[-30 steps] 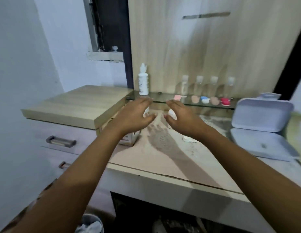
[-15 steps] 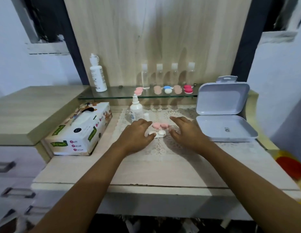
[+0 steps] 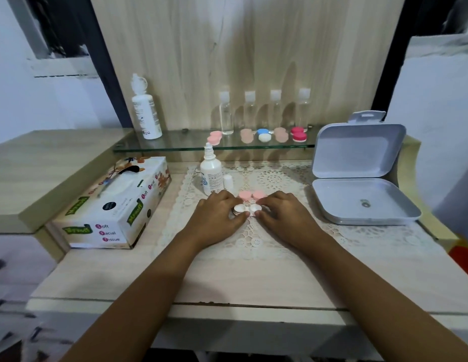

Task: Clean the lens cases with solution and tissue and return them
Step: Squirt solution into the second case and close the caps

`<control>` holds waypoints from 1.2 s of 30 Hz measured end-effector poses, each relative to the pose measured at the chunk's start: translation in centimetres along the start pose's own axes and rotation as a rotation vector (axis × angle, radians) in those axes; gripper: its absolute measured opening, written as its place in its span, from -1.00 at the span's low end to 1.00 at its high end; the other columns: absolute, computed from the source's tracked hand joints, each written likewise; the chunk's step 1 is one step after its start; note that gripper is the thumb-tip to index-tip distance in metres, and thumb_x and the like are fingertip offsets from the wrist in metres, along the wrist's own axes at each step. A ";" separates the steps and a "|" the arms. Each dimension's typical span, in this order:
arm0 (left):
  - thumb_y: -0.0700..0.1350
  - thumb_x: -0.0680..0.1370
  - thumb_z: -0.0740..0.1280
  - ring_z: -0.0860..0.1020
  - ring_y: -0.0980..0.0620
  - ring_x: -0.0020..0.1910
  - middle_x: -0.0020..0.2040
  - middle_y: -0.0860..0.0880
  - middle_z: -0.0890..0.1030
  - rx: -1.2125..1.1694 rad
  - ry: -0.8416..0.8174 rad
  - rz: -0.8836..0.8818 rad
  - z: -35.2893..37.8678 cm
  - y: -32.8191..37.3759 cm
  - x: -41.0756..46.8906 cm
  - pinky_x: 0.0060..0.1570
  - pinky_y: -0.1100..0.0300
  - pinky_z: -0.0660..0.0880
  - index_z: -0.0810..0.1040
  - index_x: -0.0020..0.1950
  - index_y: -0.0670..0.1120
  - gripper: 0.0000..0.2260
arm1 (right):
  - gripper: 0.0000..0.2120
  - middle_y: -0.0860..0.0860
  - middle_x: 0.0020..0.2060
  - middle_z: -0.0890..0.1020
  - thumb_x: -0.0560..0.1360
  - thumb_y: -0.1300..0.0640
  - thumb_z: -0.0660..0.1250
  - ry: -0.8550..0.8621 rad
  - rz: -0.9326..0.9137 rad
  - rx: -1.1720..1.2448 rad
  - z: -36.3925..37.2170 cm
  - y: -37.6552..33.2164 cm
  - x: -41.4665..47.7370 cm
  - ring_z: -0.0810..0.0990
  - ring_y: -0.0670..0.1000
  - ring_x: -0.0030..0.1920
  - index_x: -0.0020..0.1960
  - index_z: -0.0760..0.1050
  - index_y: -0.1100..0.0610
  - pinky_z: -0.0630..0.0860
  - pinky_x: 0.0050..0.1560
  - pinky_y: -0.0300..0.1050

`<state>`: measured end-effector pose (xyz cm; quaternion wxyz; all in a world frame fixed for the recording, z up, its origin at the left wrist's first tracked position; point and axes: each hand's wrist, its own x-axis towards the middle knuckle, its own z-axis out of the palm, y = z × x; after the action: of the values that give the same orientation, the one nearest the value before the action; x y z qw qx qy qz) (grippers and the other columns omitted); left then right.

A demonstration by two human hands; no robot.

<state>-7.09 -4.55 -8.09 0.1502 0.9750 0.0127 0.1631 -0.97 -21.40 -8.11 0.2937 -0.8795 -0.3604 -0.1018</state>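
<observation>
A white open lens case [image 3: 247, 209] lies on the lace mat [image 3: 253, 239]. My left hand [image 3: 217, 218] grips its left cup and my right hand [image 3: 285, 215] grips its right cup, fingers curled round the ends. Two pink caps [image 3: 251, 195] lie just behind it. A small white solution bottle [image 3: 211, 176] stands uncapped behind my left hand, with its white cap [image 3: 228, 182] beside it. A tissue box [image 3: 115, 205] sits at the left.
A glass shelf [image 3: 175, 145] at the back carries a tall white bottle [image 3: 145, 108], several clear bottles [image 3: 263, 111] and several lens cases [image 3: 264, 135]. An open grey box [image 3: 358, 176] stands at the right. A raised wooden top [image 3: 45, 163] flanks the left.
The view has swung right and down onto the desk. Both hands have come down from mid-air onto the mat and closed round the white lens case.
</observation>
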 end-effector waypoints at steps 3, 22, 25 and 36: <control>0.07 0.56 0.24 0.49 0.04 0.08 0.07 0.03 0.56 -0.112 0.146 -0.050 -0.6 0.3 -0.4 0.03 0.10 0.45 0.57 0.16 -0.01 -0.73 | -0.77 0.07 0.03 0.58 0.49 0.02 0.31 -0.005 0.011 -0.007 0.3 0.4 0.1 0.47 0.12 0.07 0.10 0.57 0.07 0.40 0.04 -0.06; -0.03 0.48 0.40 0.47 0.07 0.15 0.25 0.00 0.50 -0.662 0.273 -0.349 -1.2 -3.7 3.7 0.04 0.23 0.37 0.31 0.38 -0.07 -0.48 | -0.74 0.06 0.02 0.60 0.49 0.04 0.33 0.028 -0.032 -0.007 0.7 0.8 0.3 0.49 0.12 0.04 0.14 0.56 0.09 0.40 -0.03 -0.09; -0.03 0.47 0.42 0.48 0.07 0.15 0.21 0.04 0.51 -0.612 0.270 -0.297 -1.9 -3.8 3.1 0.04 0.25 0.36 0.35 0.36 -0.04 -0.50 | -0.75 0.06 -0.01 0.60 0.48 0.04 0.34 0.030 -0.038 -0.005 0.7 0.9 0.3 0.49 0.12 0.02 0.12 0.56 0.09 0.39 -0.05 -0.09; 0.03 0.48 0.39 0.42 0.03 0.20 0.28 0.01 0.47 0.100 0.069 0.016 -5.0 -5.3 -0.1 0.16 0.08 0.42 0.33 0.40 0.00 -0.48 | -0.74 0.07 0.00 0.59 0.49 0.04 0.33 0.029 -0.041 -0.011 0.8 1.0 0.5 0.48 0.12 0.03 0.14 0.55 0.10 0.32 -0.09 -0.15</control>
<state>-8.66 1.96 -5.23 0.0995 0.9752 0.0182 0.1970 0.04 -21.23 -9.00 0.2920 -0.8719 -0.3734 -0.1226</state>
